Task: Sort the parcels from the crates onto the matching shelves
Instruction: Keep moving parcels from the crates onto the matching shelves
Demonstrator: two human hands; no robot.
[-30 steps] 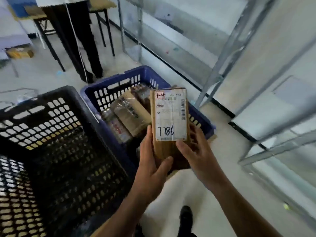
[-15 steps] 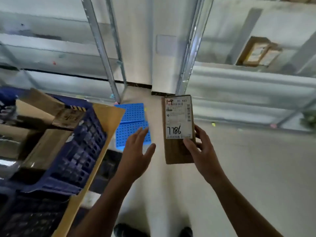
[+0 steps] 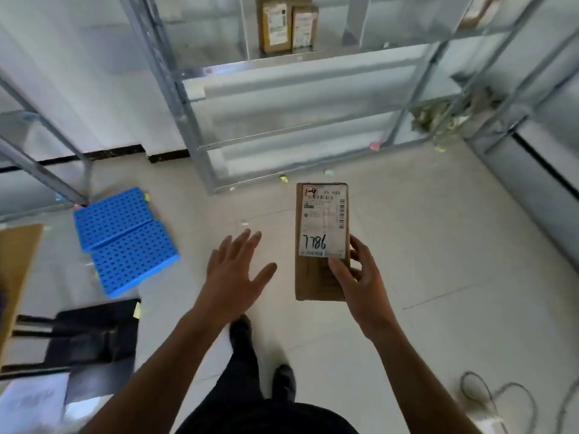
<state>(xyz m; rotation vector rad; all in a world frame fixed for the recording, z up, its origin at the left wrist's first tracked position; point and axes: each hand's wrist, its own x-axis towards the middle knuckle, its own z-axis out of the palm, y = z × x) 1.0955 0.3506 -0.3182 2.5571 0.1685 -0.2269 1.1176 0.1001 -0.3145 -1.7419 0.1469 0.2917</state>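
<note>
Right hand (image 3: 360, 277) grips the parcel (image 3: 321, 239) alone: thumb on the face below the label (image 3: 324, 227), fingers (image 3: 357, 245) curled round the right edge, low down. Most of the box stands above the fingers, so it may tip or slip if you swing it. Left hand (image 3: 235, 274) hovers just left of the fingers, spread, touching nothing; bring it under for support. Mark reads 1-4; a misread sends it to the wrong level. Ahead of the fingers, two shelved parcels (image 3: 286, 23) stand upright on the shelf rack (image 3: 282, 89); a careless push could topple them. Cable (image 3: 501, 396) behind-right and blue panels (image 3: 125, 239) left lie on the floor: trip risks.
</note>
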